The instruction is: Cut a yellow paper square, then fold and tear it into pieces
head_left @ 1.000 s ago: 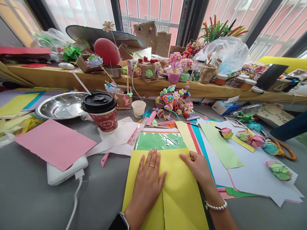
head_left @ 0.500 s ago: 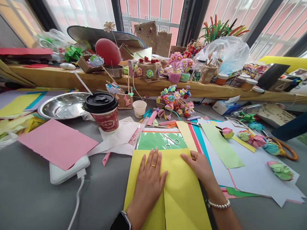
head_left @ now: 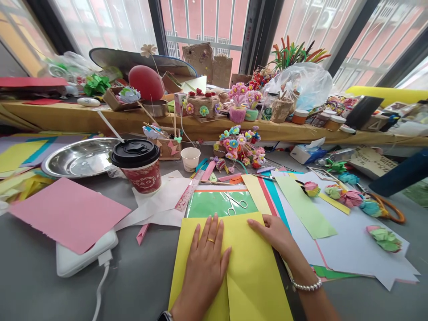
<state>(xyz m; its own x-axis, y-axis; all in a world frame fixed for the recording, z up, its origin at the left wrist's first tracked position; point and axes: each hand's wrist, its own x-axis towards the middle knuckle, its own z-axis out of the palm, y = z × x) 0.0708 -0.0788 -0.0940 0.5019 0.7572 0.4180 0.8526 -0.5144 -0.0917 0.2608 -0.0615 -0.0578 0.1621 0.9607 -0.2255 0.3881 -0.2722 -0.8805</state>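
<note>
A sheet of yellow paper (head_left: 254,267) lies in front of me with both side panels folded inward, their edges running down the middle. My left hand (head_left: 207,263) rests flat on the left panel, fingers stretched out and close together. At the upper right corner, my right hand (head_left: 274,232) pinches the paper's edge, thumb on top and fingers curled at the side, partly hidden. Just beyond the paper's top edge, small silver scissors (head_left: 236,203) lie on a green sheet in a clear sleeve (head_left: 203,205).
A lidded coffee cup (head_left: 140,171), a steel dish (head_left: 56,162) and pink paper (head_left: 70,214) over a white power bank (head_left: 80,261) are left. Paper sheets (head_left: 361,249) and orange-handled scissors (head_left: 397,214) lie right. Craft flowers (head_left: 239,142) stand behind; a shelf (head_left: 127,122) runs across.
The camera view has shifted slightly, so the scene sits a little lower and further left. Both hands keep nearly the same places on the yellow paper.
</note>
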